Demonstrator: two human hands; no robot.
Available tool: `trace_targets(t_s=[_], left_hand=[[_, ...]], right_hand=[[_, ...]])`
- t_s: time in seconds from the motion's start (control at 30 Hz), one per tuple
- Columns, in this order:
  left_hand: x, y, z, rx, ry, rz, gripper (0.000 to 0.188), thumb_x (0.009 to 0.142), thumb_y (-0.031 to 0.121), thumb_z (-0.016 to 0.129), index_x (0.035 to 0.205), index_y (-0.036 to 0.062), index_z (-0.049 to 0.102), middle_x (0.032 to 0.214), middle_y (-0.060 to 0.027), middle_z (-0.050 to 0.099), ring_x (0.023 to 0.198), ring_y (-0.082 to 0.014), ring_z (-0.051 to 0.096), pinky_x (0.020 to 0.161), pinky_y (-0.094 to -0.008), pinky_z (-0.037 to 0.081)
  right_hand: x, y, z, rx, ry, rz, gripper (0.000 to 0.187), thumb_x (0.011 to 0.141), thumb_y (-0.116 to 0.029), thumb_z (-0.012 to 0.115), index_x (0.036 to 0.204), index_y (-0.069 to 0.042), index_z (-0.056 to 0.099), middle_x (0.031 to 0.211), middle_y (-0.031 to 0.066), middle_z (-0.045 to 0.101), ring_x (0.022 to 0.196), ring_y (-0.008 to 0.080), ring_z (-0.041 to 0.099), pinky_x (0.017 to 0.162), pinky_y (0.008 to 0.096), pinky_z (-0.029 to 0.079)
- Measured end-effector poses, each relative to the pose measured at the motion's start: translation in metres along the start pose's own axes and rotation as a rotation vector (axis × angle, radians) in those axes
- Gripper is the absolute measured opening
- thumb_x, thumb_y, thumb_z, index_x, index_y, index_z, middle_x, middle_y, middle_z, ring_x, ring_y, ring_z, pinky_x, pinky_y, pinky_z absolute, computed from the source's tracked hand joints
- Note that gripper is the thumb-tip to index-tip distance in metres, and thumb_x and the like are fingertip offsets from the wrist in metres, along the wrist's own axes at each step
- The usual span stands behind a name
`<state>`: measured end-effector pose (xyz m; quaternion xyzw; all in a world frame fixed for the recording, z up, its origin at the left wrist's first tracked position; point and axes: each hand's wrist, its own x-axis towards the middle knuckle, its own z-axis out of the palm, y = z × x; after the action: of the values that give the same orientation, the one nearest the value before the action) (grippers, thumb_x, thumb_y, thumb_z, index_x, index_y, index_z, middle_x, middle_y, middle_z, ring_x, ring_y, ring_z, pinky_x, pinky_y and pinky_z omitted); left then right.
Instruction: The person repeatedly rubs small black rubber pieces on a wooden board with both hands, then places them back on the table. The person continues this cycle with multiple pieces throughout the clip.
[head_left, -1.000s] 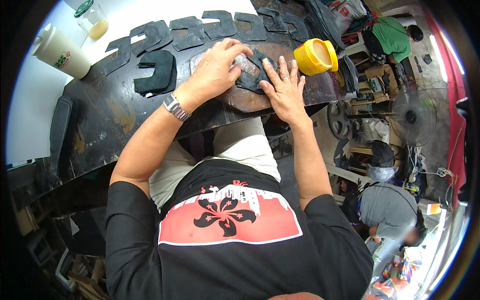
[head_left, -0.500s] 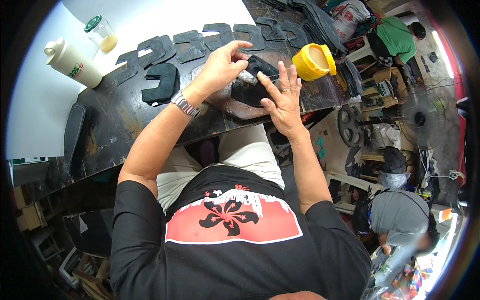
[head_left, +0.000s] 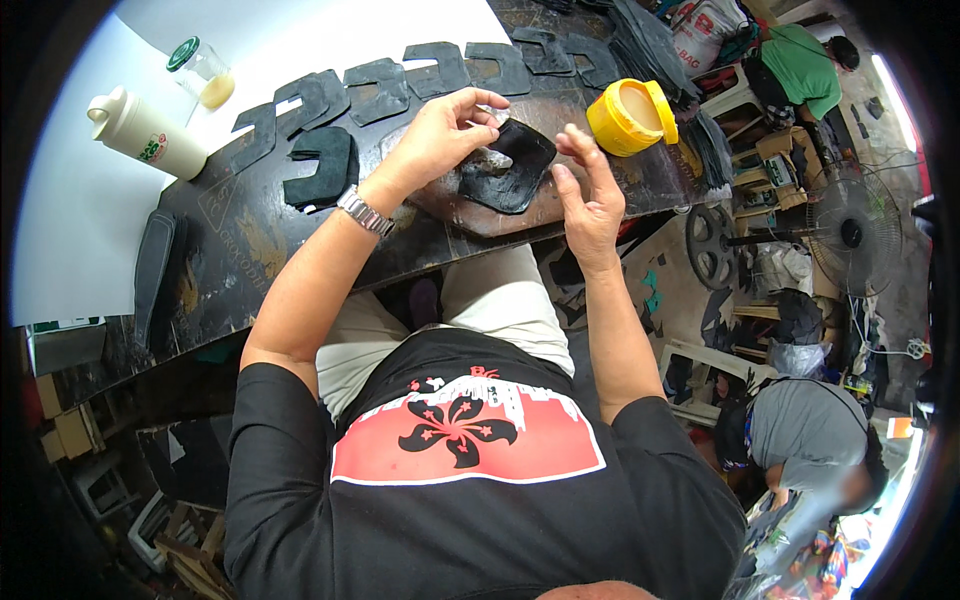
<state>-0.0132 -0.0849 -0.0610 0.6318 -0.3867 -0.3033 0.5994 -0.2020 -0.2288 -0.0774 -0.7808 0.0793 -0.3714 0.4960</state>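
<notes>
The left hand [head_left: 445,128] is half curling at the black piece's [head_left: 522,165] upper-left edge; whether it is gripping, I cannot tell. The right hand [head_left: 593,210] is staying empty, loosely open just beside the piece, which is lying on the board [head_left: 455,216]. The tumbler [head_left: 150,128] is showing red-green lettering.

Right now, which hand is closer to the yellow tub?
The right. The right hand is just below and left of the yellow tub in the picture; the left hand is farther left, by the black piece.
</notes>
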Motion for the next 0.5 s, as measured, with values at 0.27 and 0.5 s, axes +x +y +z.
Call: trace_targets(t_s=[0.27,0.5], left_hand=[[-0.002,-0.010,-0.002,-0.121,0.013,-0.062,0.034,0.097,0.011,0.070,0.131,0.0097,0.066,0.105,0.0009,0.068,0.092,-0.0048,0.061,0.079,-0.0202,0.051],[0.001,-0.017,-0.005,0.246,0.146,0.133,0.022,0.092,0.007,0.073,0.114,0.0057,0.074,0.096,-0.0077,0.077,0.088,-0.0121,0.072,0.081,-0.0268,0.057]], right_hand=[[-0.007,0.000,0.008,-0.323,0.012,-0.046,0.046,0.092,-0.011,0.072,0.138,-0.009,0.064,0.132,0.0167,0.064,0.131,0.0332,0.053,0.111,0.0440,0.040],[-0.014,0.003,0.006,-0.924,-0.380,-0.026,0.066,0.101,-0.066,0.041,0.153,-0.026,0.050,0.169,0.0152,0.023,0.157,0.0415,0.008,0.118,0.0724,0.003]])
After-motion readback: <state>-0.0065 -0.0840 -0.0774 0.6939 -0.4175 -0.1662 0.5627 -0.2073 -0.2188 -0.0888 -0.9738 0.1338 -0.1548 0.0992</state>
